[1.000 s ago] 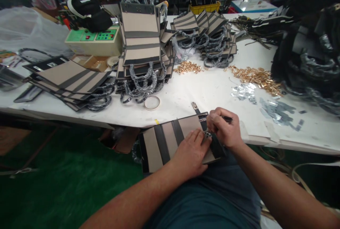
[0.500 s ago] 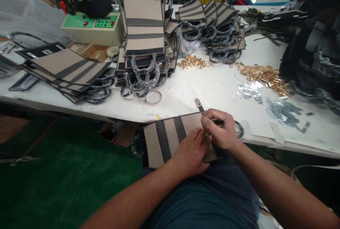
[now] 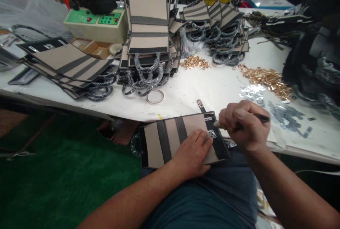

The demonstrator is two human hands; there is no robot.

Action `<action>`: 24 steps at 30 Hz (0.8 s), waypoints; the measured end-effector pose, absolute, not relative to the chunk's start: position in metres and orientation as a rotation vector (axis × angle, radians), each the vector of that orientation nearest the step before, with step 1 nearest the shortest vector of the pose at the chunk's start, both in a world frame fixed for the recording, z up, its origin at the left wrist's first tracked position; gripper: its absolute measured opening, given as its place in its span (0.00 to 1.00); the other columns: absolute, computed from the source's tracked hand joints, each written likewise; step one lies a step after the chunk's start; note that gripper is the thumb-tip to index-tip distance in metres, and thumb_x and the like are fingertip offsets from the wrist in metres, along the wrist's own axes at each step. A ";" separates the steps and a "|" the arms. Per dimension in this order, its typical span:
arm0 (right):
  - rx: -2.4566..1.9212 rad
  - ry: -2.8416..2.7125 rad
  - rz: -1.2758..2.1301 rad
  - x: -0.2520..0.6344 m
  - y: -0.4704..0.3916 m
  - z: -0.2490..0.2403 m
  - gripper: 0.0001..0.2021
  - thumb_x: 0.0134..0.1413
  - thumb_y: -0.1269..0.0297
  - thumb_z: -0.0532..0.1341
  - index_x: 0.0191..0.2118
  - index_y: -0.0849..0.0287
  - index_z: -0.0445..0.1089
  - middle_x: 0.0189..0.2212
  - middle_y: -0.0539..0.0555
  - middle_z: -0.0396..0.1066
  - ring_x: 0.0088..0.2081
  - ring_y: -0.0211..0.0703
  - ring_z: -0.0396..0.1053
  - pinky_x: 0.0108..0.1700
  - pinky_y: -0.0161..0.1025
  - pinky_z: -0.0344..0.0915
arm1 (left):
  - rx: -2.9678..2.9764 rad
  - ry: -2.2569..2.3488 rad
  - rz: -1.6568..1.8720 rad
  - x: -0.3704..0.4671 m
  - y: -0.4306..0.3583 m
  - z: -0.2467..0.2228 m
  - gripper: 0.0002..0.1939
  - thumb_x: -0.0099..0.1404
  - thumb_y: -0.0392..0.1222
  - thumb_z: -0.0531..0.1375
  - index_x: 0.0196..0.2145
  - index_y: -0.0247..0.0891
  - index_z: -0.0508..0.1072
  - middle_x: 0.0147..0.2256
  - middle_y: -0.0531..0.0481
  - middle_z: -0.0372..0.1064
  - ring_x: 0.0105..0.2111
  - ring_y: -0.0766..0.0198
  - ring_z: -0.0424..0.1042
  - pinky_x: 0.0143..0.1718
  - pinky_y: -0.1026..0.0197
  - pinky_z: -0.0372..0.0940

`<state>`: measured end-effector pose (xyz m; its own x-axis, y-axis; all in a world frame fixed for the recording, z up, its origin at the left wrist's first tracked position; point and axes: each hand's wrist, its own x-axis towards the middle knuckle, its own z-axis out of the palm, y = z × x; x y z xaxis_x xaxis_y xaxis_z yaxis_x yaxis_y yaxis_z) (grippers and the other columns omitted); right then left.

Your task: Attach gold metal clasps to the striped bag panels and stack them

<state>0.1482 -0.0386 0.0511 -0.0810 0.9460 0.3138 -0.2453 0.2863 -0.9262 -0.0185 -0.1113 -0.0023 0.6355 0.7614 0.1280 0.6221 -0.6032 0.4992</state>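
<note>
Head camera: a striped bag panel lies on the lap while the fittings on its dark edge band are being worked with a slim tool.

Nearest, the left hand lies flat and open on the striped panel, pinning it across the lap with its far edge against the white table. Just beyond, the right hand is curled closed round a slim dark tool, whose pale tip sits beside the small metal fittings on the panel's black band. The step looks like seating those fittings; next calls for a steady panel and precise aim. Farther off lie a tape ring, gold hardware and stacked panels.
</note>
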 end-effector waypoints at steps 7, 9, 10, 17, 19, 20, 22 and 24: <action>-0.934 -1.370 1.137 0.150 -0.046 0.031 0.17 0.66 0.61 0.62 0.24 0.54 0.64 0.20 0.47 0.63 0.23 0.40 0.60 0.28 0.40 0.58 | 2.444 1.119 0.453 -0.016 -0.111 -0.003 0.39 0.59 0.46 0.68 0.64 0.29 0.64 0.61 0.31 0.63 0.65 0.39 0.59 0.72 0.43 0.53; -0.911 -1.338 1.113 0.149 -0.046 0.027 0.18 0.66 0.61 0.62 0.24 0.54 0.63 0.20 0.47 0.63 0.23 0.40 0.60 0.28 0.40 0.58 | 2.448 1.138 0.456 -0.014 -0.113 -0.003 0.39 0.59 0.46 0.67 0.65 0.30 0.63 0.62 0.31 0.63 0.66 0.39 0.58 0.72 0.41 0.54; -0.919 -1.329 1.102 0.147 -0.045 0.025 0.18 0.65 0.61 0.62 0.23 0.54 0.63 0.20 0.47 0.62 0.23 0.40 0.60 0.28 0.40 0.58 | 2.447 1.150 0.452 -0.013 -0.114 -0.003 0.40 0.60 0.46 0.67 0.66 0.31 0.62 0.63 0.31 0.62 0.67 0.39 0.57 0.72 0.40 0.53; -0.905 -1.224 1.004 0.159 -0.067 0.076 0.17 0.64 0.65 0.64 0.23 0.55 0.64 0.18 0.46 0.61 0.22 0.38 0.59 0.26 0.39 0.56 | 2.514 1.214 0.432 -0.014 -0.136 0.027 0.28 0.69 0.39 0.59 0.66 0.31 0.67 0.66 0.32 0.65 0.68 0.39 0.61 0.69 0.37 0.60; -0.719 -1.047 0.967 0.173 -0.090 0.112 0.16 0.62 0.65 0.66 0.24 0.55 0.66 0.17 0.45 0.59 0.20 0.38 0.57 0.25 0.38 0.56 | 2.405 1.216 0.604 -0.028 -0.138 0.055 0.25 0.72 0.35 0.55 0.65 0.34 0.70 0.64 0.37 0.69 0.65 0.45 0.67 0.68 0.42 0.63; -0.661 -0.999 0.931 0.179 -0.103 0.129 0.15 0.61 0.64 0.68 0.24 0.55 0.66 0.17 0.45 0.58 0.19 0.38 0.57 0.24 0.38 0.56 | 2.289 1.228 0.707 -0.038 -0.139 0.073 0.24 0.73 0.35 0.54 0.64 0.36 0.72 0.63 0.39 0.71 0.64 0.48 0.69 0.68 0.44 0.63; -0.710 -0.954 0.771 0.188 -0.124 0.150 0.16 0.61 0.61 0.69 0.24 0.53 0.67 0.18 0.46 0.60 0.21 0.40 0.58 0.25 0.40 0.59 | 1.920 1.274 0.907 -0.060 -0.140 0.111 0.21 0.76 0.40 0.55 0.62 0.41 0.75 0.60 0.43 0.74 0.61 0.50 0.72 0.67 0.47 0.64; -0.966 -1.014 0.656 0.191 -0.133 0.154 0.15 0.62 0.55 0.68 0.26 0.52 0.70 0.19 0.48 0.62 0.22 0.42 0.60 0.26 0.41 0.59 | 1.438 1.262 1.059 -0.081 -0.144 0.148 0.19 0.74 0.46 0.60 0.58 0.41 0.79 0.57 0.44 0.78 0.58 0.46 0.75 0.64 0.46 0.67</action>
<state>0.1909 -0.1332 0.1543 0.4049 0.8237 0.3970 -0.0245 0.4438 -0.8958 -0.0807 -0.1445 0.1476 0.1049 0.9940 0.0315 0.2035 -0.0525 0.9777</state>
